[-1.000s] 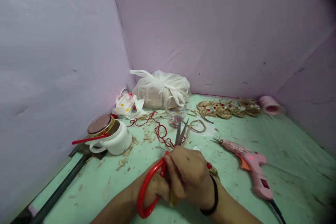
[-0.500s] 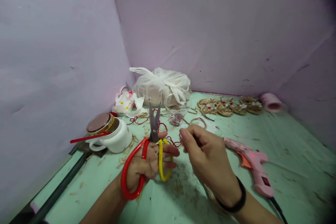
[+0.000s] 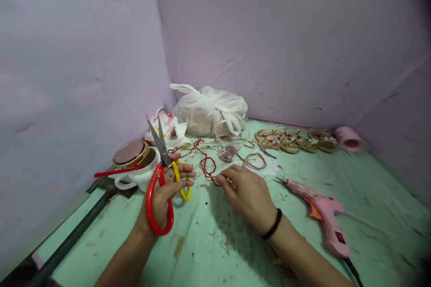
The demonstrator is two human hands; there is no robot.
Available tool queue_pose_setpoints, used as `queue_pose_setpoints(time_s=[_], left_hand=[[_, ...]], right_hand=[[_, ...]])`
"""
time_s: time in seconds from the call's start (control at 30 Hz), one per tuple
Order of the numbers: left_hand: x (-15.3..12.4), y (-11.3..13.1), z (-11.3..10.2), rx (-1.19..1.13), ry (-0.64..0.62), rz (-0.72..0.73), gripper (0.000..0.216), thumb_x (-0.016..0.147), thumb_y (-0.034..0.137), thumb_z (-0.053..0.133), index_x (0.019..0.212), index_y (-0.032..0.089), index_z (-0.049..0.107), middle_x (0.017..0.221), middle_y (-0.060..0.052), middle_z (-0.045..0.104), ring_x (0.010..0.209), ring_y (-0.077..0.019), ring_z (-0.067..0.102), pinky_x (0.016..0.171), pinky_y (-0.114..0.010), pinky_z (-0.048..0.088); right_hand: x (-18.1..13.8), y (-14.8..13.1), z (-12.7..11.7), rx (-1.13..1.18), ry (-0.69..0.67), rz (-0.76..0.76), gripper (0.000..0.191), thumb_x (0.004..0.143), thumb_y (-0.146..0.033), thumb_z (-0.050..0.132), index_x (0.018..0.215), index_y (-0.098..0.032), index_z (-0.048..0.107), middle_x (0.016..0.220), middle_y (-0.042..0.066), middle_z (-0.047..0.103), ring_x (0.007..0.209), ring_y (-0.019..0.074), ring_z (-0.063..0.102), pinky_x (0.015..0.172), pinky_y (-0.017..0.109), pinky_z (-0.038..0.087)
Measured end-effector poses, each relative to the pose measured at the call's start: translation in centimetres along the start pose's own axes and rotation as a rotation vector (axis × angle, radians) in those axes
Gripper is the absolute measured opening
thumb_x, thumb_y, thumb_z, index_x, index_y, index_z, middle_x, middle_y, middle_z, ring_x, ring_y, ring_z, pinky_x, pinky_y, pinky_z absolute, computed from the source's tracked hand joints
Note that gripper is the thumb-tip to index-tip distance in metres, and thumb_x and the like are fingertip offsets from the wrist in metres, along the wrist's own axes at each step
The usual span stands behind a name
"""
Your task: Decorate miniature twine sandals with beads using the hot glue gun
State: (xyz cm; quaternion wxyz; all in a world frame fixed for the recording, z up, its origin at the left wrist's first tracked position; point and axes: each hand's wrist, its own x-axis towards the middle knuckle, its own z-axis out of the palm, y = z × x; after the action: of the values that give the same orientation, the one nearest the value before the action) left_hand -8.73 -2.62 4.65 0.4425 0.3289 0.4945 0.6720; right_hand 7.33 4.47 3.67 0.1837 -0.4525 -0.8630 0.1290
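Observation:
A pair of scissors [image 3: 163,147] with one red and one yellow handle hangs on my left hand [image 3: 167,190], which has fingers through the loops. The blades stand apart and point up toward the back left. Several fingers of that hand stretch out to the right. My right hand [image 3: 249,195], wearing a black band at the wrist, pinches the near end of a red yarn [image 3: 208,163] just above the table. From the fingertips the yarn runs in loose loops toward the back left. My right fingertips are partly hidden by the hand.
Left stand a white mug [image 3: 146,175], a round-lidded jar [image 3: 129,154] and a hammer [image 3: 84,219]. Behind are a tied plastic bag [image 3: 210,110] and a clear cup [image 3: 229,148]. Right lie a pink glue gun [image 3: 321,208], woven twine pieces [image 3: 289,141] and a pink spool [image 3: 348,138].
My left hand has moved left with the scissors, toward the mug. My right hand has moved left and turned palm down, with the red yarn end at its fingertips.

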Motion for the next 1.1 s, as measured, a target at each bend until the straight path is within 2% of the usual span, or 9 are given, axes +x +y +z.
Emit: queue_pose_setpoints(time_s=[0.13, 0.27, 0.37, 0.47, 0.53, 0.63, 0.8, 0.97, 1.1], left_hand=[[-0.2, -0.1, -0.2, 0.064, -0.002, -0.006, 0.043, 0.069, 0.013, 0.057, 0.108, 0.017, 0.04, 0.082, -0.003, 0.06, 0.076, -0.0196, 0.061, 0.061, -0.029, 0.049], [-0.8, 0.0, -0.1, 0.087, -0.086, -0.062, 0.029, 0.073, 0.018, 0.054, 0.1, 0.018, 0.043, 0.079, -0.003, 0.059, 0.067, -0.0172, 0.06, 0.052, -0.027, 0.047], [-1.7, 0.3, 0.4, 0.06, -0.267, -0.159, 0.025, 0.076, 0.024, 0.053, 0.098, 0.017, 0.046, 0.076, -0.004, 0.059, 0.063, -0.0169, 0.059, 0.047, -0.026, 0.046], [-2.7, -0.2, 0.9, -0.01, -0.484, -0.35, 0.026, 0.076, 0.032, 0.054, 0.097, 0.017, 0.048, 0.075, -0.005, 0.06, 0.058, -0.0162, 0.06, 0.043, -0.023, 0.043], [-3.1, -1.3, 1.2, -0.077, -0.642, -0.468, 0.03, 0.074, 0.036, 0.056, 0.096, 0.017, 0.048, 0.073, -0.005, 0.063, 0.053, -0.0146, 0.06, 0.041, -0.021, 0.04], [-3.2, -3.6, 1.5, -0.163, -0.829, -0.581, 0.036, 0.067, 0.038, 0.063, 0.093, 0.017, 0.05, 0.064, -0.004, 0.065, 0.049, -0.0124, 0.059, 0.044, -0.019, 0.037], [-2.5, -6.2, 1.4, -0.291, -0.837, -0.649, 0.038, 0.058, 0.02, 0.065, 0.094, 0.016, 0.054, 0.075, -0.006, 0.07, 0.056, -0.0145, 0.062, 0.05, -0.021, 0.038], [-1.4, -6.8, 1.2, -0.358, -0.938, -0.719, 0.039, 0.058, 0.019, 0.068, 0.095, 0.02, 0.057, 0.079, -0.002, 0.07, 0.068, -0.0171, 0.064, 0.064, -0.028, 0.042], [-1.4, -7.1, 1.4, -0.319, -0.942, -0.805, 0.033, 0.058, 0.025, 0.067, 0.09, 0.023, 0.061, 0.072, -0.003, 0.07, 0.059, -0.0166, 0.062, 0.056, -0.026, 0.04]], right_hand=[[0.0, -0.4, 0.6, 0.122, -0.012, -0.07, 0.012, 0.076, -0.02, 0.058, 0.08, -0.022, 0.069, 0.079, 0.005, 0.069, 0.077, 0.0199, 0.06, 0.061, 0.027, 0.037], [0.6, 1.1, -0.7, 0.213, 0.057, 0.018, 0.014, 0.078, -0.022, 0.055, 0.075, -0.021, 0.068, 0.072, 0.003, 0.07, 0.067, 0.0176, 0.061, 0.059, 0.027, 0.041], [1.0, 2.6, -2.8, 0.476, 0.165, 0.171, 0.018, 0.072, -0.033, 0.062, 0.065, -0.018, 0.066, 0.061, 0.002, 0.066, 0.057, 0.0155, 0.059, 0.054, 0.026, 0.043], [1.1, 3.3, -4.3, 0.847, 0.214, 0.352, 0.021, 0.055, -0.034, 0.074, 0.052, -0.016, 0.064, 0.047, -0.002, 0.059, 0.044, 0.0108, 0.049, 0.044, 0.023, 0.038], [1.0, 3.4, -4.6, 0.971, 0.208, 0.408, 0.021, 0.052, -0.034, 0.075, 0.053, -0.015, 0.066, 0.043, -0.004, 0.054, 0.04, 0.0084, 0.044, 0.04, 0.022, 0.037], [0.9, 3.3, -4.4, 1.058, 0.183, 0.425, 0.026, 0.053, -0.037, 0.073, 0.066, -0.014, 0.07, 0.052, -0.002, 0.06, 0.047, 0.0106, 0.052, 0.046, 0.024, 0.047], [0.9, 2.9, -3.9, 1.137, 0.192, 0.44, 0.026, 0.052, -0.032, 0.073, 0.07, -0.014, 0.07, 0.058, 0.001, 0.063, 0.052, 0.0121, 0.056, 0.049, 0.027, 0.051], [0.9, 2.4, -3.3, 1.144, 0.25, 0.428, 0.021, 0.051, -0.029, 0.075, 0.064, -0.014, 0.066, 0.053, -0.001, 0.061, 0.047, 0.0119, 0.055, 0.046, 0.027, 0.051], [0.7, 2.3, -3.0, 1.117, 0.313, 0.43, 0.022, 0.052, -0.029, 0.076, 0.065, -0.015, 0.065, 0.056, 0.0, 0.062, 0.048, 0.0122, 0.055, 0.045, 0.025, 0.048]])
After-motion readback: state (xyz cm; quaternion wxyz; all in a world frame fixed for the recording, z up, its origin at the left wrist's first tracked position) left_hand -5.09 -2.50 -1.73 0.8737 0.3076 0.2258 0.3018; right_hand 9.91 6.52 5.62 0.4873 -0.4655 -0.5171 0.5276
